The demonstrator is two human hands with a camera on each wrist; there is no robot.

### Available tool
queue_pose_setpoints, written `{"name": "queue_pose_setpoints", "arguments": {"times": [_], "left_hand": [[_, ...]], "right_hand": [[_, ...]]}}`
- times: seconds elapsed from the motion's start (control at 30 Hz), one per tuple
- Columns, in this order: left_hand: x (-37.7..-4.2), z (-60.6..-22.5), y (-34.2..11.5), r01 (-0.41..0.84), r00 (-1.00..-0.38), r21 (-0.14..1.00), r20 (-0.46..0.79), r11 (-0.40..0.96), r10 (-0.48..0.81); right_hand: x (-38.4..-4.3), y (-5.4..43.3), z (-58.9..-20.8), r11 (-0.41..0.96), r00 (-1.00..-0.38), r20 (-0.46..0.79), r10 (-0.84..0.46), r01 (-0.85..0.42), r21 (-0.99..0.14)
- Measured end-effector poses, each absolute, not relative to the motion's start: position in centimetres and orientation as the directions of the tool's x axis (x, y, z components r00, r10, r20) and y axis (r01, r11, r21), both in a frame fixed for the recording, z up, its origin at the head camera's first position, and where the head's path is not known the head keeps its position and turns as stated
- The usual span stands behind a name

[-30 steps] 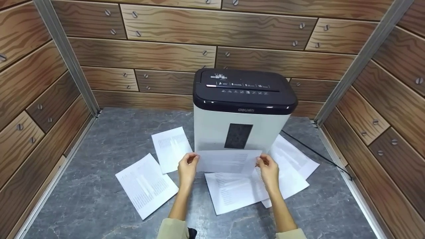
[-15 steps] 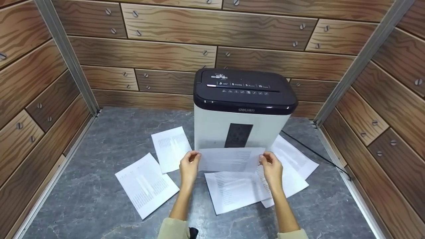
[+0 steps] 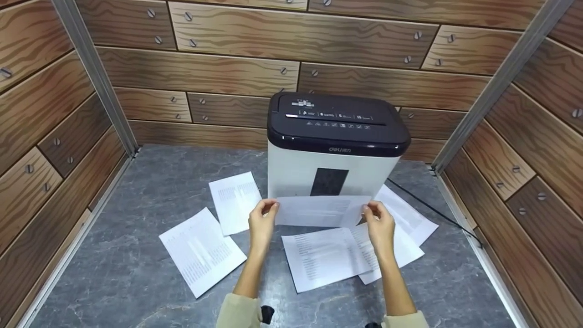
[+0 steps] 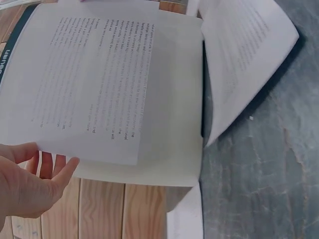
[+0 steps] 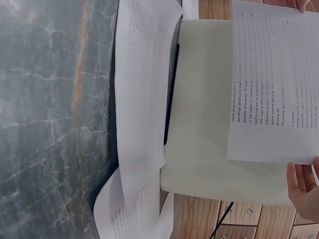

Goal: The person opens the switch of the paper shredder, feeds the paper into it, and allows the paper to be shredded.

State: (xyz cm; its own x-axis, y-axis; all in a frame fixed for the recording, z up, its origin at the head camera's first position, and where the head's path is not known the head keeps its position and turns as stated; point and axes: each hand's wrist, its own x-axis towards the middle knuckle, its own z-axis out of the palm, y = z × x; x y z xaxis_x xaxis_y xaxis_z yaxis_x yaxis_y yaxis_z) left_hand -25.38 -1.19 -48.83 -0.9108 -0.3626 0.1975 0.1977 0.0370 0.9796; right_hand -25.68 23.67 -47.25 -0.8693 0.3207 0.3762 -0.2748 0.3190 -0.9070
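Left sleeve (image 3: 238, 311) and right sleeve (image 3: 406, 320): beige, ending on the forearms (image 3: 248, 278), well behind the grips of the bare left hand (image 3: 262, 224) and right hand (image 3: 380, 225). Black piece (image 3: 268, 314) inside the left cuff; second black piece (image 3: 373, 325), partly cut off, inside the right.

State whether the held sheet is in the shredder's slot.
Out: the whole sheet shows in front of the shredder, apart from its slot.
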Motion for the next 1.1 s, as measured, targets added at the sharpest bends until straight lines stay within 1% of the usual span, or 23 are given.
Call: {"name": "queue_pose_setpoints", "arguments": {"times": [0.13, 0.3, 0.5, 0.63, 0.83, 0.97, 1.1], "left_hand": [[-25.4, -48.2, -1.1, 0.232, -0.903, 0.972, 0.224, 0.022, -0.366], [-25.1, -47.1, -0.9, 0.267, -0.898, 0.964, 0.251, 0.005, -0.362], [-23.2, -43.3, -0.8, 0.292, -0.903, 0.956, 0.267, -0.026, -0.337], [-22.5, -41.4, -0.9, 0.335, -0.899, 0.942, 0.307, -0.037, -0.313], [-22.4, -39.6, -1.0, 0.387, -0.885, 0.921, 0.357, -0.046, -0.297], [-22.6, -38.5, -1.1, 0.431, -0.870, 0.900, 0.397, -0.060, -0.293], [-23.7, -38.3, -1.2, 0.476, -0.850, 0.876, 0.438, -0.074, -0.292]], "right_hand": [[-24.6, 22.9, -45.3, 0.297, -0.859, 0.395, 0.327, -0.304, -0.905], [-24.1, 22.8, -44.1, 0.273, -0.852, 0.399, 0.339, -0.317, -0.908], [-23.8, 23.1, -42.9, 0.257, -0.829, 0.440, 0.346, -0.367, -0.894], [-23.6, 23.1, -41.5, 0.247, -0.813, 0.468, 0.346, -0.402, -0.882], [-23.5, 23.3, -39.7, 0.263, -0.787, 0.516, 0.338, -0.447, -0.855], [-24.2, 23.9, -39.3, 0.236, -0.773, 0.528, 0.351, -0.473, -0.849], [-24.8, 24.3, -38.9, 0.209, -0.757, 0.544, 0.363, -0.503, -0.839]]}}
